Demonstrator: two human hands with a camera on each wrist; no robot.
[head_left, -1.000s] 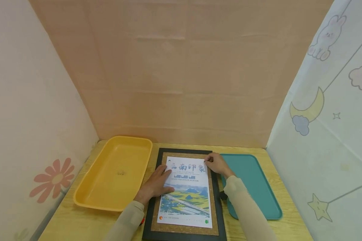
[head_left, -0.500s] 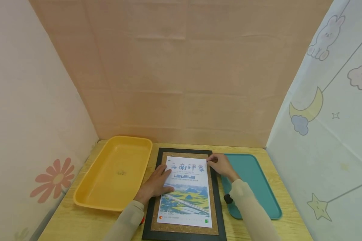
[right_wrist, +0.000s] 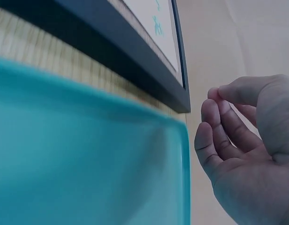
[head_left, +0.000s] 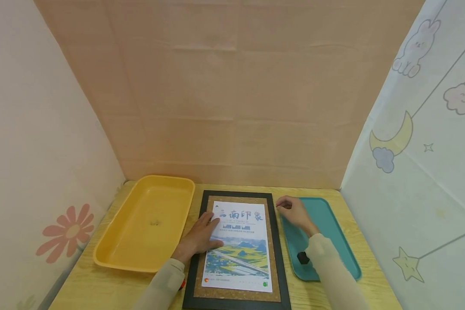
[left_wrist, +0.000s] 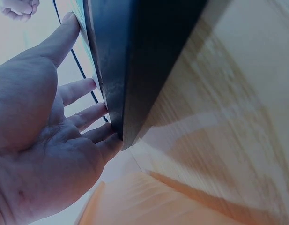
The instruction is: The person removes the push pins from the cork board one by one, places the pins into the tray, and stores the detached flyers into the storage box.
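A printed poster (head_left: 236, 228) with blue lettering and a painted landscape lies on a black-framed cork board (head_left: 236, 294). My left hand (head_left: 199, 236) rests spread over the board's left side, its fingertips and thumb on the poster's left edge. In the left wrist view its fingers stretch over the black frame (left_wrist: 116, 70). To the right of the board, my right hand (head_left: 294, 212) hangs above the upper left part of the teal tray (head_left: 329, 228). Its thumb and index fingertips are pinched together in the right wrist view, with a tiny reddish thing seemingly between them.
A deep yellow tray (head_left: 147, 224) stands left of the board on the wood-grain table (head_left: 87, 288). Small orange (head_left: 206, 280) and green (head_left: 265, 284) dots mark the poster's lower corners. A brown backdrop (head_left: 217, 107) and patterned side walls enclose the table.
My right hand has drawn away from the poster's upper right corner, moving right past the frame to the teal tray's edge. The left hand and the poster have stayed put.
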